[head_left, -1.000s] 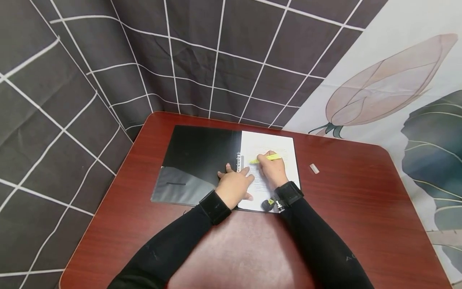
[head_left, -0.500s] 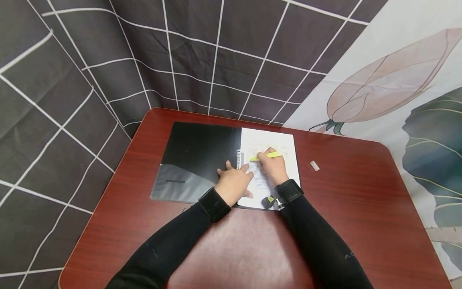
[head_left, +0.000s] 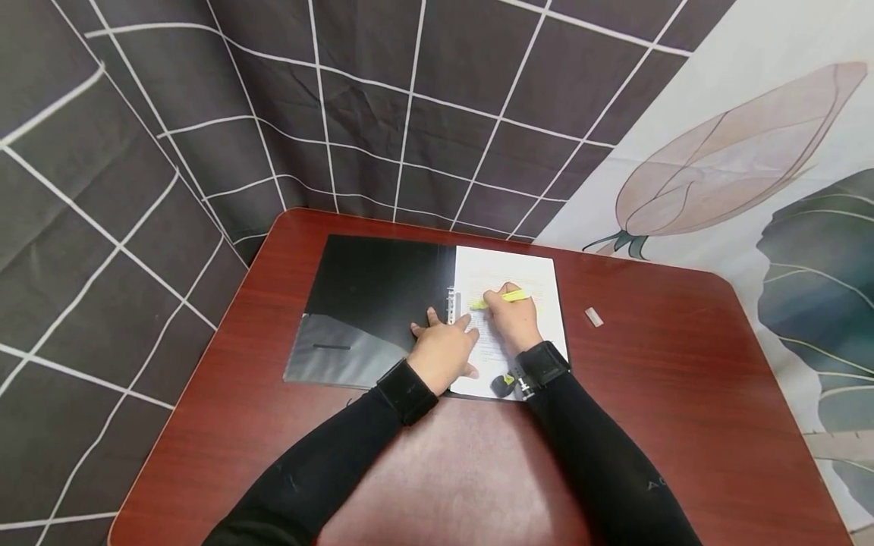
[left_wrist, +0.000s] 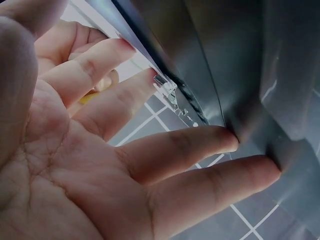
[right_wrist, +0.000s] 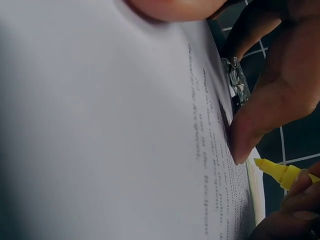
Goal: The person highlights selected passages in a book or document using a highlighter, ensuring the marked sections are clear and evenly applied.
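Note:
An open black ring binder [head_left: 382, 277] lies on the table, with a white printed page [head_left: 505, 262] on its right side. My right hand [head_left: 517, 324] pinches a yellow highlighter [head_left: 515, 296], its tip at the left part of the text lines. In the right wrist view the uncapped highlighter [right_wrist: 287, 175] points toward the paper, near yellowish marks at its edge. My left hand [head_left: 442, 352] rests with spread fingers across the binder's spine, some on the page and some on the black cover. Next to its fingertips is the metal ring clasp [head_left: 451, 302].
A small whitish block [head_left: 594, 317] lies on the reddish-brown table [head_left: 655, 364] right of the binder. A clear pocket [head_left: 341, 353] covers the lower part of the left cover. By my right wrist sits a small black device [head_left: 504, 386]. Dark gridded cloth [head_left: 369, 98] hangs behind.
My right hand with the highlighter has shifted very slightly left over the page. The left hand stays in place on the binder. The head view has tilted a little.

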Demonstrator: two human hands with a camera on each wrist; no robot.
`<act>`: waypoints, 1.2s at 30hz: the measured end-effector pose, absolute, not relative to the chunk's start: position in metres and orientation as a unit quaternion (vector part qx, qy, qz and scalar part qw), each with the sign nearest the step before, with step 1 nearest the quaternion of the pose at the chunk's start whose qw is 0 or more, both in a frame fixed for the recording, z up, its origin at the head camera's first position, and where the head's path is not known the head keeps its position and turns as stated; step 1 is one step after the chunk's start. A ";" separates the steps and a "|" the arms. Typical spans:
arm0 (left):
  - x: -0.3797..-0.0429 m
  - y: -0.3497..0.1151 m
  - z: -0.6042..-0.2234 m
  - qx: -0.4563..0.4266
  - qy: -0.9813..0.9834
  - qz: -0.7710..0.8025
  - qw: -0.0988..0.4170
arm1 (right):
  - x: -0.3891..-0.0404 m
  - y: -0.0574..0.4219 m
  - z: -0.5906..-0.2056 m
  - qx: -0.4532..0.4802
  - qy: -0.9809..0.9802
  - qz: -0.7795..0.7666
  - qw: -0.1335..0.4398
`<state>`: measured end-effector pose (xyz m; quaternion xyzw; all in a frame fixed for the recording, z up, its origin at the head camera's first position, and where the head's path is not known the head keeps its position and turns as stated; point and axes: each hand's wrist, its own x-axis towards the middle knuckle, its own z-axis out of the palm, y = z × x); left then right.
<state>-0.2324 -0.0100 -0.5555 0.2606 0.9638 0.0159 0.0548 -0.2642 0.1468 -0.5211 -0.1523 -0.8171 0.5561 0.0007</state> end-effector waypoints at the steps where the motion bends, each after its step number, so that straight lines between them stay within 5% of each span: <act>1: -0.231 -0.010 -0.556 0.260 0.964 0.017 0.056 | -0.267 0.149 -0.526 -0.158 -0.816 0.556 0.000; 15: -0.222 -0.010 -0.557 0.261 0.964 0.027 0.042 | -0.284 0.157 -0.559 -0.169 -0.834 0.526 -0.009; 22: -0.225 -0.008 -0.548 0.251 0.965 0.036 0.071 | -0.260 0.143 -0.516 -0.178 -0.817 0.548 -0.009; 36: -0.229 -0.007 -0.548 0.250 0.966 0.028 0.062 | -0.263 0.140 -0.516 -0.158 -0.823 0.546 0.010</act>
